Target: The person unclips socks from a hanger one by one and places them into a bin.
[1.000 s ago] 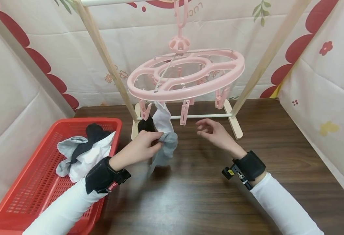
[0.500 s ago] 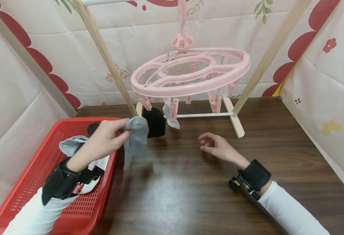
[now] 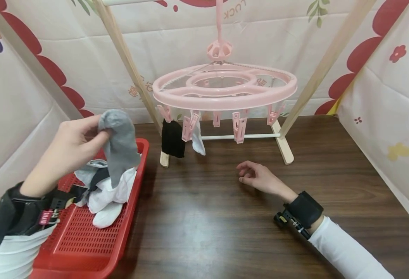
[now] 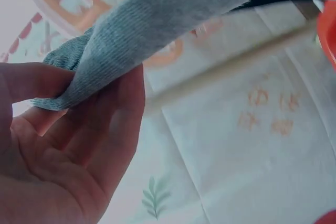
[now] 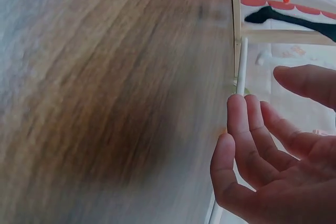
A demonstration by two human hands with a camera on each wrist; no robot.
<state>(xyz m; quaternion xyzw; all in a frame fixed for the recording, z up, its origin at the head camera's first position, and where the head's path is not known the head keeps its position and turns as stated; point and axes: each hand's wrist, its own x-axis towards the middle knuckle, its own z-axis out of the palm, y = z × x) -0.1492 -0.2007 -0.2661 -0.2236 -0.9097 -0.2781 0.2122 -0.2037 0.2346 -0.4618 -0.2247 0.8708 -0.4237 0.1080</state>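
A grey sock (image 3: 120,149) dangles from my left hand (image 3: 71,149), pinched by its top end between thumb and fingers, over the red basket (image 3: 142,155). In the left wrist view the ribbed grey cloth stretches up and right from the fingertips. My right hand (image 3: 260,177) is low over the table with fingers loosely bent and nothing in them; the right wrist view shows its fingers apart. A pink round clip hanger (image 3: 221,101) hangs in the middle. From its left side hang a black sock (image 3: 173,139) and a white sock (image 3: 197,139).
Inside the basket lie white socks (image 3: 108,214) with grey and dark ones. A wooden stand (image 3: 284,147) with a white lower bar (image 3: 221,137) frames the hanger. Several pink clothespins (image 3: 239,128) dangle from its ring. Printed cloth walls (image 3: 382,128) enclose the brown table (image 3: 197,224).
My left hand has carried the grey sock left and up from beneath the hanger to above the basket. The hanger has swung and turned. My right hand has dropped slightly.
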